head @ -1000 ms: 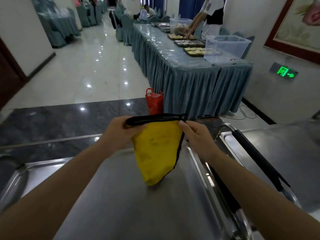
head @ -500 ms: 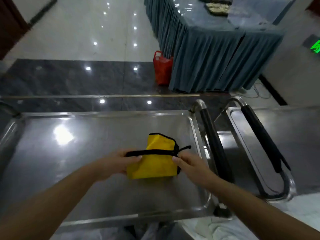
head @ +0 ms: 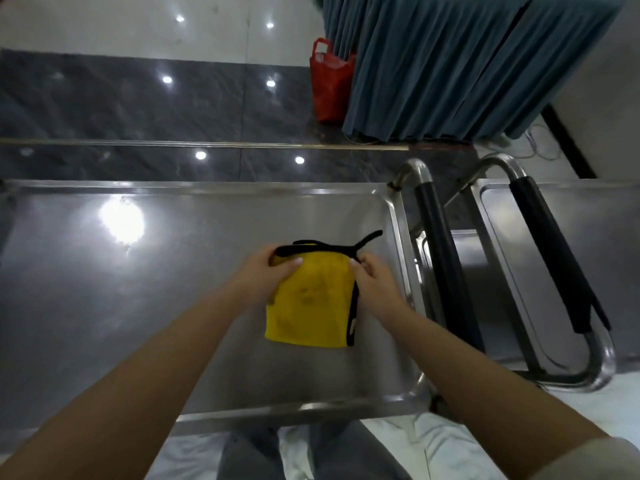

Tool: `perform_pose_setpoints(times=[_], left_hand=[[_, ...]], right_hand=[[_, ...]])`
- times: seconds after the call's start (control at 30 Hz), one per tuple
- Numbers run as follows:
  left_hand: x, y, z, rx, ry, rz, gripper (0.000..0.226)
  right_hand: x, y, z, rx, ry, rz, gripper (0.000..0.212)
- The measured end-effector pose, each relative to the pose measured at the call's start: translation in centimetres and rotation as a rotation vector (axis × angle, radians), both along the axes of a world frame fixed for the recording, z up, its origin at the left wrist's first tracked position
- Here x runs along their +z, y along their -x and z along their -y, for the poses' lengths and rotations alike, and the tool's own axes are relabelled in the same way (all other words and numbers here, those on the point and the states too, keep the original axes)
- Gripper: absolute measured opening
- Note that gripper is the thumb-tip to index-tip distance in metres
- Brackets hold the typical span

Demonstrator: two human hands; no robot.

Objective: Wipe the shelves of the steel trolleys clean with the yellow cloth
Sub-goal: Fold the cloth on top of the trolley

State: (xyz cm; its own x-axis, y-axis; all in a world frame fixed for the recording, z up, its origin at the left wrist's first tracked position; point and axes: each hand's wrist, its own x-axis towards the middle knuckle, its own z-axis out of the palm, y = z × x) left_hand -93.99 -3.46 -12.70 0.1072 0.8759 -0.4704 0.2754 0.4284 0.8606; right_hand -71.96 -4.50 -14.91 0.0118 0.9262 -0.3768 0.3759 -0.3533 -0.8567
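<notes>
Item: yellow cloth, folded, black-edged, lying on the top shelf of the near steel trolley, toward its right rim.
Left hand: fingers curling over the cloth's far left corner, gripping it.
Right hand: fingertips pinching the far right corner by the black trim.
Second trolley: standing just beside, to the right.
Risks, as judged: the folds are bunching and may spring open mid-stroke; the loose black tail may be snagging on the raised rim; the trolley may be rolling under a hard push.
</notes>
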Motion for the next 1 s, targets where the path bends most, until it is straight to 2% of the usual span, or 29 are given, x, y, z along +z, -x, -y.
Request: perform_pose_setpoints(times=[0.1, 0.13, 0.17, 0.23, 0.37, 0.43, 0.5, 0.6, 0.7, 0.8, 0.87, 1.0], left_hand=[[-1.0, -1.1, -1.1, 0.035, 0.015, 0.014, 0.049], [-1.6, -1.4, -1.0, 0.036, 0.035, 0.017, 0.052], [-2.3, -1.5, -0.7, 0.028, 0.052, 0.004, 0.054], [-3.7, -1.5, 0.4, 0.02, 0.074, -0.086, 0.057], [-5.7, -0.7, 2.8, 0.061, 0.151, -0.335, 0.062], [-6.4, -0.6, 3.8, 0.003, 0.219, -0.33, 0.059], [-6.5, -0.8, 4.7, -0.062, 0.229, -0.372, 0.046], [-6.7, -0.8, 5.5, -0.117, 0.211, -0.403, 0.029], [-6.3, -0.5, 6.1, -0.029, 0.208, -0.304, 0.02], [-4.5, -0.5, 6.3, 0.221, 0.251, -0.01, 0.043], [-3.2, -0.3, 6.1, 0.293, 0.235, 0.084, 0.039], [0.2, -0.8, 5.2, 0.273, 0.163, 0.192, 0.022]], right_hand=[[-1.8, -0.4, -2.0, -0.024, 0.104, 0.136, 0.01], [-2.3, -0.5, -2.3, -0.013, 0.162, 0.183, 0.012], [-2.6, -0.7, -2.4, 0.004, 0.189, 0.224, 0.024], [-2.9, -0.9, -2.6, 0.058, 0.118, 0.334, 0.04], [-2.7, 0.5, -4.2, 0.311, -0.137, 0.568, 0.055], [-2.9, 1.8, -5.7, 0.444, -0.097, 0.617, 0.06], [-3.3, 2.9, -6.8, 0.496, -0.047, 0.69, 0.059], [-4.1, 3.5, -7.6, 0.502, -0.047, 0.778, 0.041], [-4.4, 3.5, -7.3, 0.596, 0.092, 0.72, 0.03], [-3.7, 2.4, -6.1, 0.652, 0.11, 0.661, 0.024], [-2.2, 1.1, -4.9, 0.589, 0.087, 0.58, 0.022], [3.5, -2.7, -2.1, 0.366, 0.048, 0.318, 0.016]])
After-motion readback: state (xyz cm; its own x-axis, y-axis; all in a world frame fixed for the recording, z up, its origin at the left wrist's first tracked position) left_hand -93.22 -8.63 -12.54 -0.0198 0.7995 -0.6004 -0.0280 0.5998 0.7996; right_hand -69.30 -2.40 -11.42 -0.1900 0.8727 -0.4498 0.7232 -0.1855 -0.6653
